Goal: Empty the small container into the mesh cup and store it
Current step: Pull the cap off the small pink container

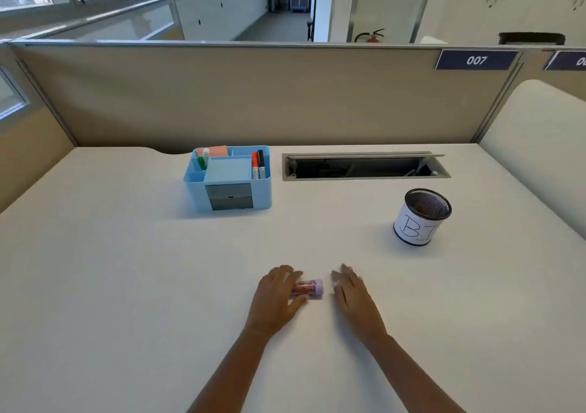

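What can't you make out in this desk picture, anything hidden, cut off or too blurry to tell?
- Small container, head view: the left hand covers its left end; contents blurred.
- Mesh cup: inside too dark to see; its label curves out of sight after "BI".
- Blue organizer: closed drawer hides its contents.
- Second number plate: cut off by the right edge.
- Right hand: lies flat, so its palm is hidden.

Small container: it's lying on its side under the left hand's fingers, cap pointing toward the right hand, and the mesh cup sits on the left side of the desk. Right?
Not quite. The head view shows the mesh cup on the right side of the desk, not the left. The rest holds: the small container lies on its side under the left hand's fingers, cap toward the right hand.
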Demonstrator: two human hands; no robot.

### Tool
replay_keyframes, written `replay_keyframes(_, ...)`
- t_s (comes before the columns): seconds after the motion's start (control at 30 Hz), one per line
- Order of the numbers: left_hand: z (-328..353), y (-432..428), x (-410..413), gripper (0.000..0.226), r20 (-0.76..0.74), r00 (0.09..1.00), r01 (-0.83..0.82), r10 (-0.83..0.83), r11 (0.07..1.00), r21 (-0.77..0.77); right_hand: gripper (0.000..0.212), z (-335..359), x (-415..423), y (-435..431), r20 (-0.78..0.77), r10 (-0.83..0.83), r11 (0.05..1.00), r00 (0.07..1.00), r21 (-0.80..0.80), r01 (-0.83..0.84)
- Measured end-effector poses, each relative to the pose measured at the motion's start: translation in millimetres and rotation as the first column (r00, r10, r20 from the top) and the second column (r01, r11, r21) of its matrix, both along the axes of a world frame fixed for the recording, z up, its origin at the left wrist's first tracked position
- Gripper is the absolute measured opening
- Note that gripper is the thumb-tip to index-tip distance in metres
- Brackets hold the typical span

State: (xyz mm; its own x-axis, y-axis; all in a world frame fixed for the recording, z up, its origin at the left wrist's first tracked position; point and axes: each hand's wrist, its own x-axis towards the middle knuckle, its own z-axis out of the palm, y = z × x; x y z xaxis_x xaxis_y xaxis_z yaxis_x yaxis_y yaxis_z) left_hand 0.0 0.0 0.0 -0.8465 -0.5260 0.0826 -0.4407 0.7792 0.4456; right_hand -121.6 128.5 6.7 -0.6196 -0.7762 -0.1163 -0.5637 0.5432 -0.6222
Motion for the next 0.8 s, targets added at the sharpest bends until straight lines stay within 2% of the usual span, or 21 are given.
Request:
replay_keyframes(0.17,5,4,-11,0.027,-0.031,0.998,-0.055,0.056,0.998,0.027,0.034,4,7,-2,0.111,0.016,0.997,0.994,-0.074,-0.008)
replay_keyframes(0.23,6,8,-13,0.022,-0.148,0.979,-0.116,0.140,0.981,0.157,0.030,6,10,-4,0.171,0.009,0.990,0.985,-0.143,0.016)
replay_keyframes(0.3,8,15,-15,0.019,-0.256,0.936,-0.148,0.242,0.929,0.339,0.021,13,14,-9,0.292,-0.032,0.963,0.956,-0.248,0.108)
replay_keyframes(0.4,13,26,-21,0.014,-0.301,0.894,-0.129,0.332,0.834,0.536,0.017,23,19,-20,0.502,-0.082,0.908,0.861,-0.318,0.272)
replay_keyframes(0.53,18,29,-27,0.013,-0.307,0.893,-0.099,0.330,0.808,0.580,0.013,32,22,-29,0.729,-0.058,0.814,0.682,-0.361,0.455)
replay_keyframes(0.63,22,24,-29,0.022,-0.312,0.904,-0.060,0.293,0.810,0.584,0.009,37,20,-32,0.767,-0.047,0.777,0.639,-0.374,0.506)
replay_keyframes(0.73,30,18,-31,0.026,-0.356,0.848,-0.049,0.393,0.727,0.685,0.002,37,16,-33,0.751,-0.057,0.753,0.658,-0.401,0.523)
replay_keyframes(0.8,37,15,-35,0.026,-0.353,0.839,-0.011,0.415,0.661,0.750,0.002,36,15,-33,0.716,-0.052,0.783,0.697,-0.404,0.473)
